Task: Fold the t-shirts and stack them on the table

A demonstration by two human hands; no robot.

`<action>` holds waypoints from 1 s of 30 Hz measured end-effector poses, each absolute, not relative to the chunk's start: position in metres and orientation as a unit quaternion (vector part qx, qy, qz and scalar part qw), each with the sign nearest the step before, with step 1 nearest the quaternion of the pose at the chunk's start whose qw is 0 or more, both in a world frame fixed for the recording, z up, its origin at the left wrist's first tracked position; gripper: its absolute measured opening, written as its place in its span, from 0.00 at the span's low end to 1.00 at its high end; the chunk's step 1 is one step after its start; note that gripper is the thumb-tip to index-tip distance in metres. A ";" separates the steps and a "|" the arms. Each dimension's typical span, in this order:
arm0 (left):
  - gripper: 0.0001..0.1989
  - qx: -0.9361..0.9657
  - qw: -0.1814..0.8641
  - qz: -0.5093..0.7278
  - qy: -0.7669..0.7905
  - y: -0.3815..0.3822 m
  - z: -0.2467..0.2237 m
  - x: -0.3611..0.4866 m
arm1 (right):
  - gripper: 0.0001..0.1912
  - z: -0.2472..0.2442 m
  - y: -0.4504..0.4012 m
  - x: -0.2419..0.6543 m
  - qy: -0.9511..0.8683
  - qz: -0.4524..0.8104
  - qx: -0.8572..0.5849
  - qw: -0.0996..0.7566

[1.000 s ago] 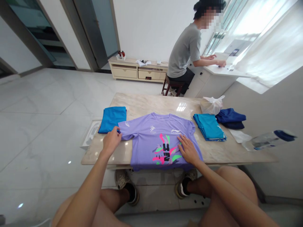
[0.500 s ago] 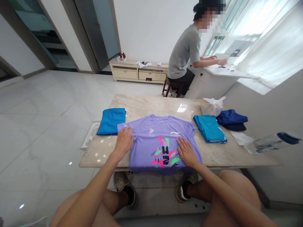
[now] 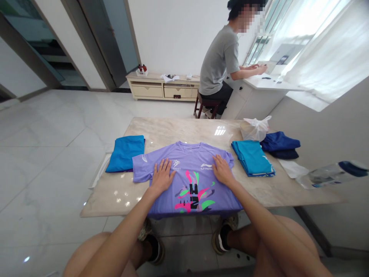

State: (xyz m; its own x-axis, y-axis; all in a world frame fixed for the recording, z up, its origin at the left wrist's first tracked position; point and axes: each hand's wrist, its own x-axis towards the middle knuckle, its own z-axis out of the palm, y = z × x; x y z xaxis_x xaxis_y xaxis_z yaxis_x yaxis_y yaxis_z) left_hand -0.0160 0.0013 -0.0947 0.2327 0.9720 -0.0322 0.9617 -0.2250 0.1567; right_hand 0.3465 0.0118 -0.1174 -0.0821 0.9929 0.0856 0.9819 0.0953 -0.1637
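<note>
A purple T-shirt [image 3: 164,196] with a bright pink, green and black print lies spread face up on the table, collar away from me. Its lower end hangs over the near edge. My left hand [image 3: 163,177] rests flat on the left chest, fingers spread beside the small white emblem. On the right chest lies my right hand [image 3: 222,169], open, by the white brand lettering. The left sleeve stretches out sideways; the right sleeve is partly bunched behind my right hand. Neither hand grips the cloth.
A folded blue garment [image 3: 125,153] lies left on the marble-look table [image 3: 115,200]. To the right are a folded turquoise garment [image 3: 253,157], dark blue clothing [image 3: 279,143], a white plastic bag [image 3: 255,129] and a clear bottle [image 3: 328,174]. A person [image 3: 217,63] sits at a desk beyond.
My left hand has moved from the left sleeve onto the shirt's chest. My right hand has slid farther up towards the right shoulder. The left sleeve now lies flatter.
</note>
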 end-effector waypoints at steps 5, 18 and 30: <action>0.34 0.785 0.031 0.065 0.615 0.005 -0.108 -0.022 | 0.34 -0.130 0.030 0.335 -0.690 0.015 -0.721 0.062; 0.39 0.777 0.047 0.031 0.627 0.020 -0.104 -0.037 | 0.34 -0.117 -0.007 0.329 -0.744 0.024 -0.666 0.056; 0.42 0.740 0.071 -0.001 0.669 -0.015 -0.085 -0.067 | 0.30 -0.097 -0.048 0.340 -0.731 0.103 -0.666 0.106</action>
